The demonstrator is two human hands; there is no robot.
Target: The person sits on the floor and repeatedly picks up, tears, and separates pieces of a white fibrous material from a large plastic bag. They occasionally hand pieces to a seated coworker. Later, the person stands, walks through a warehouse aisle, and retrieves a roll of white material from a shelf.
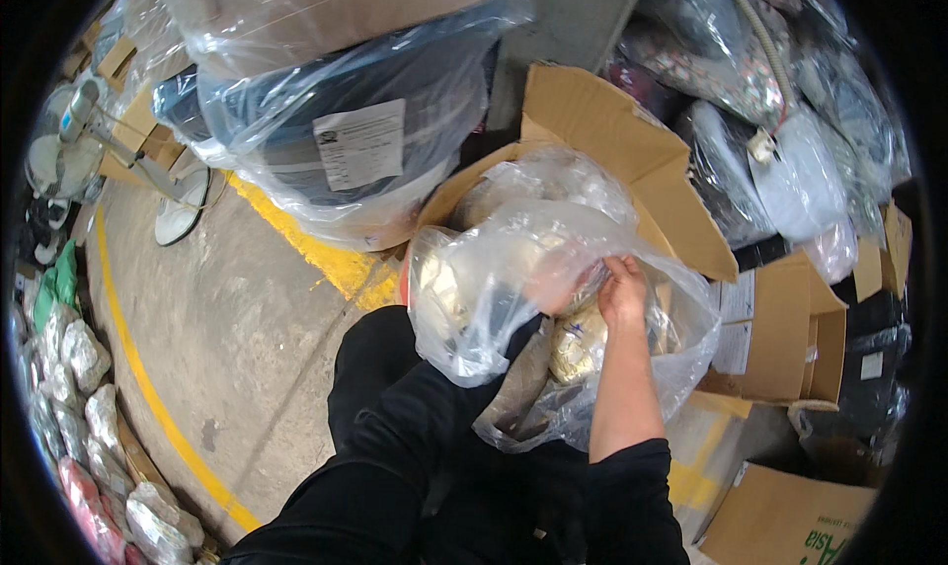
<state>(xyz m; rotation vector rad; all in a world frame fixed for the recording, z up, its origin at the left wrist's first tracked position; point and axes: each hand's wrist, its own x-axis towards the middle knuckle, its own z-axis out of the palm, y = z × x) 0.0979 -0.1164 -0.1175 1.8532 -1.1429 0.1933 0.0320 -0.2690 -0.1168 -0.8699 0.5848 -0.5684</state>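
A large clear plastic bag (681,358) lies open in front of me, in an open cardboard box (602,121). Inside it are several gold-wrapped bundles (578,346). My right hand (622,288) pinches the film near the bag's mouth, fingers bent together. Reaching in from the left, my black-sleeved left arm leads to my left hand (555,286), which is under the clear film among the bundles. The plastic blurs its fingers, so its grip is hidden. Another clear bag (563,185) of bundles sits behind, against the box's far flaps.
Large plastic-wrapped items (346,101) with a paper label stand at the upper left. Wrapped goods (731,71) are piled at the upper right, above an open carton (780,328). A pedestal fan (183,204) and foil-like packages (84,358) are on the left, by yellow floor lines.
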